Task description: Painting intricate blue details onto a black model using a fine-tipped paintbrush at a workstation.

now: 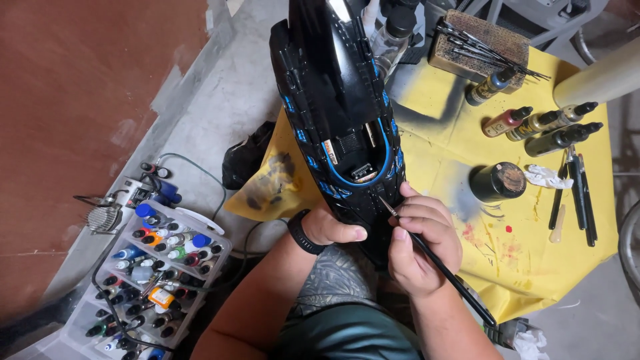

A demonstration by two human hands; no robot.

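Head view: my right hand [421, 243] pinches a brush [437, 260], tip angled far-left onto the black-and-blue model [340, 107], whose long axis runs near to far, while my left hand [333, 228] grips its near end.

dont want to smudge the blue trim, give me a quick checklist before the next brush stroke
1. Brush grip: right hand pinches it near the ferrule, pencil style. ok
2. Brush tip placement: it sits at the model's lower edge by the blue trim. ok
3. Model support: left hand holds its near end, thumb pressed against the black hull. ok
4. Paint load on the bristles: too small to judge. cannot tell
5. Paint within reach: bottles lie capped on the yellow sheet; no open one is visible. not ok
6. Wet paint under the left thumb: cannot tell
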